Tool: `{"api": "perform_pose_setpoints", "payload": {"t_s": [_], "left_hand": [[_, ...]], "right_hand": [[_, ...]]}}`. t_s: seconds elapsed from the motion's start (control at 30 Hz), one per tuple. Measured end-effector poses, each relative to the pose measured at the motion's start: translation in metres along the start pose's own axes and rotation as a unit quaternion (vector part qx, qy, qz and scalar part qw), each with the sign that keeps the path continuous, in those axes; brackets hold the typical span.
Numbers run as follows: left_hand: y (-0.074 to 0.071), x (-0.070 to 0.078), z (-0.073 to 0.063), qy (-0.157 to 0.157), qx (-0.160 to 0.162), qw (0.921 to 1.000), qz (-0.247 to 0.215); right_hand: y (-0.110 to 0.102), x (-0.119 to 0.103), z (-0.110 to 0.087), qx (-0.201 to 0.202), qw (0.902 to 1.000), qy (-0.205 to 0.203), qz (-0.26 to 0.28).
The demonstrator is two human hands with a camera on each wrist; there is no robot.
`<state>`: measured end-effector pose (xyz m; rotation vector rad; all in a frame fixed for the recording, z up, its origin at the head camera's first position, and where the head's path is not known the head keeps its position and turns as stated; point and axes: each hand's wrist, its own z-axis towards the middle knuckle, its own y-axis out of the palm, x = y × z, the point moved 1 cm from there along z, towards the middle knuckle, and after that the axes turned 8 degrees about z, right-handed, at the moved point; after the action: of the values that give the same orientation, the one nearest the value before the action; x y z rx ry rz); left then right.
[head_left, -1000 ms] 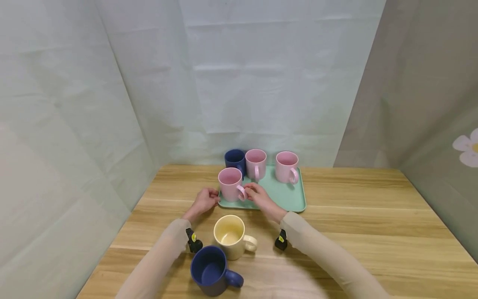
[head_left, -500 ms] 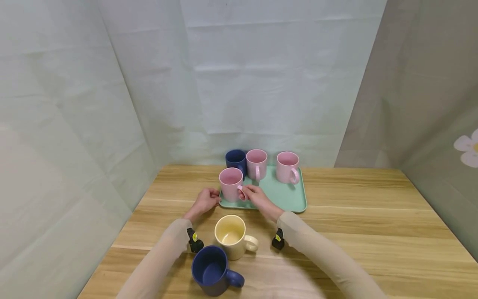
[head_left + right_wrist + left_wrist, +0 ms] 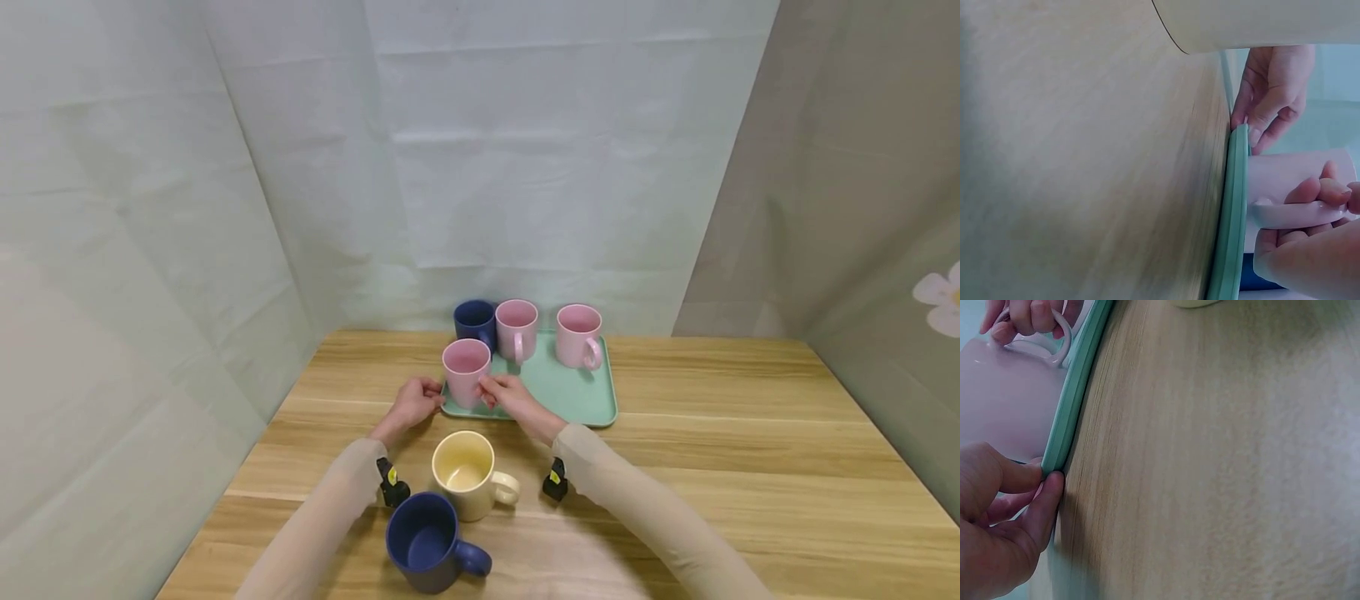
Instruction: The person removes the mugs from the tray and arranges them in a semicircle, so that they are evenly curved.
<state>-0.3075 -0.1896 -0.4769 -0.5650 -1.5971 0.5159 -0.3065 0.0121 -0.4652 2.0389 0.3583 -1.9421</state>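
Note:
A pink mug (image 3: 461, 379) stands upright at the front left corner of a green tray (image 3: 573, 392). My right hand (image 3: 519, 402) grips its handle (image 3: 1291, 215), fingers curled through and around it in the right wrist view. My left hand (image 3: 413, 402) pinches the tray's front left corner between thumb and fingers, as the left wrist view shows at the tray rim (image 3: 1072, 412). Behind that mug, a dark blue mug (image 3: 474, 317) is partly hidden. Two more pink mugs stand on the tray, one back middle (image 3: 517, 325) and one back right (image 3: 576, 333).
Between my forearms on the wooden table (image 3: 712, 433) stand a yellow mug (image 3: 468, 492) and, closer to me, another dark blue mug (image 3: 423, 567), both with handles to the right. A pale cloth (image 3: 555, 167) hangs behind the table.
My right hand has moved a little left, and its fingers have closed further over the pink mug's handle, which they now mostly hide. My left hand stays at the tray corner.

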Motion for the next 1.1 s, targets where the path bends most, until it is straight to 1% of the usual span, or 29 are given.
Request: {"api": "perform_pose_setpoints", "payload": {"t_s": [0.1, 0.3, 0.57, 0.73, 0.83, 1.0, 1.1], "left_hand": [[0.001, 0.000, 0.000, 0.002, 0.000, 1.0000, 0.002], [0.001, 0.001, 0.001, 0.004, -0.001, 1.0000, 0.006], [0.001, 0.000, 0.002, -0.005, -0.006, 0.9999, 0.008], [0.001, -0.001, 0.003, -0.004, -0.002, 1.0000, 0.003], [0.001, -0.002, 0.003, 0.000, -0.001, 1.0000, 0.006], [0.001, -0.001, 0.001, 0.000, -0.002, 1.0000, 0.003], [0.001, -0.001, 0.001, -0.001, -0.002, 1.0000, 0.001]], "right_hand": [[0.000, 0.001, -0.001, -0.004, 1.0000, 0.007, -0.004], [-0.001, -0.002, -0.003, -0.016, 0.9998, 0.011, 0.007], [-0.009, -0.004, -0.007, 0.013, 0.9985, 0.016, 0.050], [-0.014, -0.004, -0.010, 0.009, 0.9983, 0.005, 0.058], [-0.015, -0.006, -0.014, 0.009, 0.9979, -0.003, 0.064], [-0.017, -0.012, -0.024, 0.030, 0.9968, -0.010, 0.073], [-0.020, -0.016, -0.031, 0.035, 0.9965, -0.012, 0.075]]}}
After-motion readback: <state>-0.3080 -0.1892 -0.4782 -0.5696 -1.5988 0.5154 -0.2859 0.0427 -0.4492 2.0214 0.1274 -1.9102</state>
